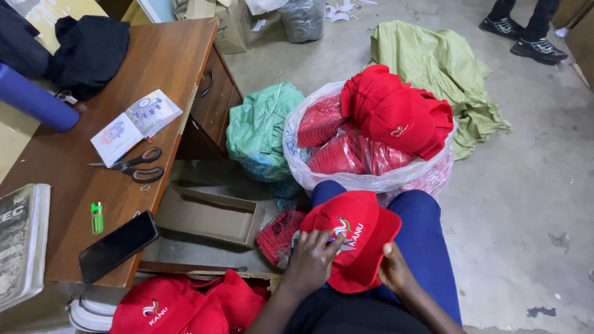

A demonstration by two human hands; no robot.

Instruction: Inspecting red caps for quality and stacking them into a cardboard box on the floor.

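Note:
A red cap (362,238) with a small embroidered emblem rests on my lap over blue trousers. My left hand (311,260) lies on the cap's front panel with fingers curled at the emblem. My right hand (394,269) grips the cap's brim edge from underneath on the right side. Both hands hold the same cap. A clear plastic sack (371,162) full of red caps stands just beyond my knees, with several loose red caps (396,111) piled on top of it. More red caps (185,306) lie at the lower left.
A wooden desk (167,62) at left carries black scissors (133,165), a booklet (136,125), a green lighter (97,217), a dark phone (117,245) and a blue bottle (34,99). An open cardboard box (210,216), a green bag (263,130) and olive cloth (442,68) lie on the floor. Another person's shoes (526,38) show top right.

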